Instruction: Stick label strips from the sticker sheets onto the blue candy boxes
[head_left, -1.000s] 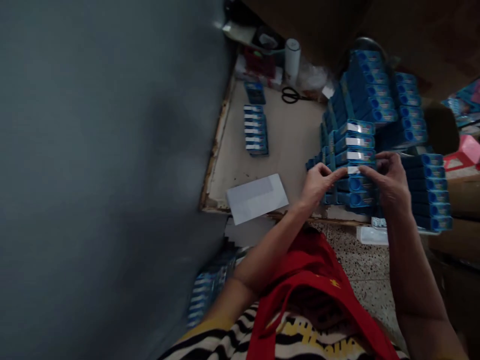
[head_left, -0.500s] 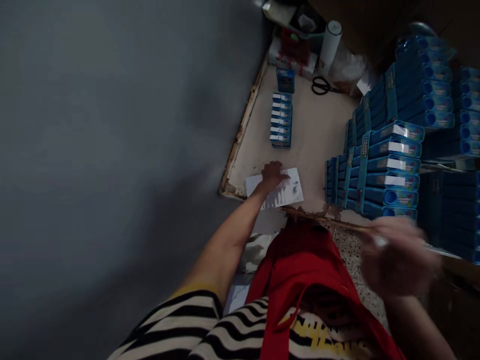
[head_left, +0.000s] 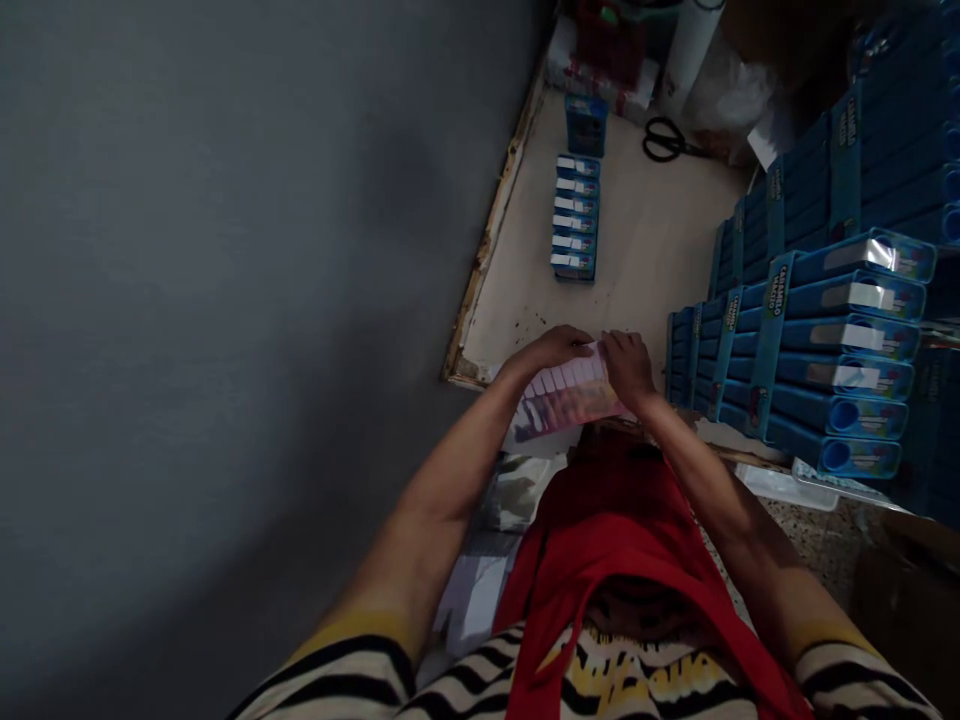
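Note:
A glossy sheet of stickers (head_left: 564, 405) with a row of white rectangular labels hangs over the table's front edge, its face tilted towards me. My left hand (head_left: 559, 348) grips its upper edge, with the fingers closed. At the sheet's right top corner, my right hand (head_left: 628, 368) pinches the edge, the fingertips curled over and partly hidden. Beyond the hands stands a row of small blue boxes (head_left: 576, 220), white labels on their ends. One more blue box (head_left: 586, 125) stands just behind that row.
Stacks of blue boxes (head_left: 832, 340) rise on the right, some with white labels on their ends. Black-handled scissors (head_left: 664, 140) lie at the back, near a white roll (head_left: 694, 50) and a clear plastic bag (head_left: 727, 95). A grey wall (head_left: 262, 250) bounds the left side.
My right hand has come from the right, near the stacked boxes, to the sheet's right corner. My left hand, earlier flat on the sheet, now grips its upper edge. The sheet has tilted towards me.

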